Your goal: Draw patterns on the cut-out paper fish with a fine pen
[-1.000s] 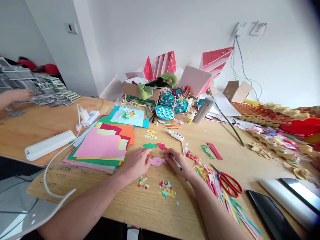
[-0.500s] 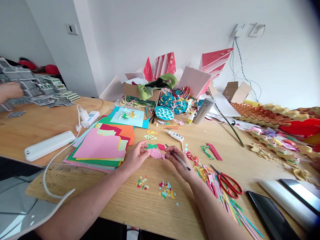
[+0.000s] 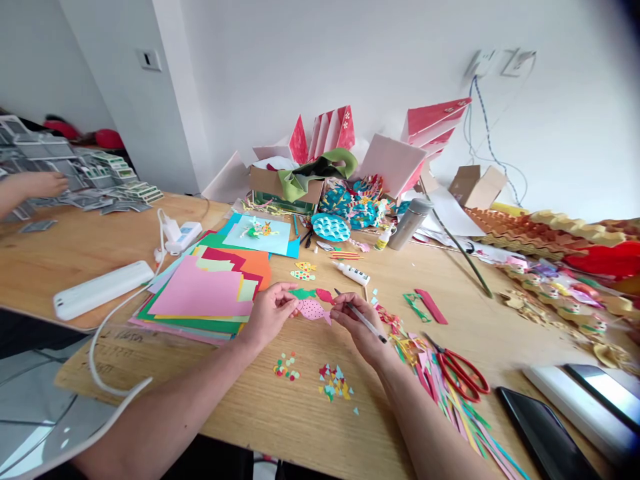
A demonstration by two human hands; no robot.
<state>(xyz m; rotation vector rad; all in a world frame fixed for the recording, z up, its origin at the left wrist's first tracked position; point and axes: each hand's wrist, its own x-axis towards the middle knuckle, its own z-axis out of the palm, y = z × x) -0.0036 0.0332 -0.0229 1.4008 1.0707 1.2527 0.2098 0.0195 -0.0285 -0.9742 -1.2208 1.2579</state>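
My left hand [image 3: 267,313] pinches the head end of a pink dotted paper fish [image 3: 313,309], lifted just off the wooden table [image 3: 310,407]. My right hand [image 3: 356,321] touches the fish's tail end and grips a pen [image 3: 361,317] that points up and left. A green paper fish [image 3: 302,293] and a red paper piece [image 3: 324,295] lie just beyond. Two small piles of coloured confetti [image 3: 330,385] sit on the table in front of my hands.
A stack of coloured paper sheets [image 3: 203,293] lies at left. Red scissors [image 3: 460,368] rest on paper strips at right, with a black tablet [image 3: 545,433] nearer. A glue bottle [image 3: 353,272], craft boxes and paper decorations fill the back. Another person's hand [image 3: 43,183] works at far left.
Both hands lifted the pink fish off the table and brought it slightly farther away. The pen swung to point up and left. The other person's hand at far left shifted.
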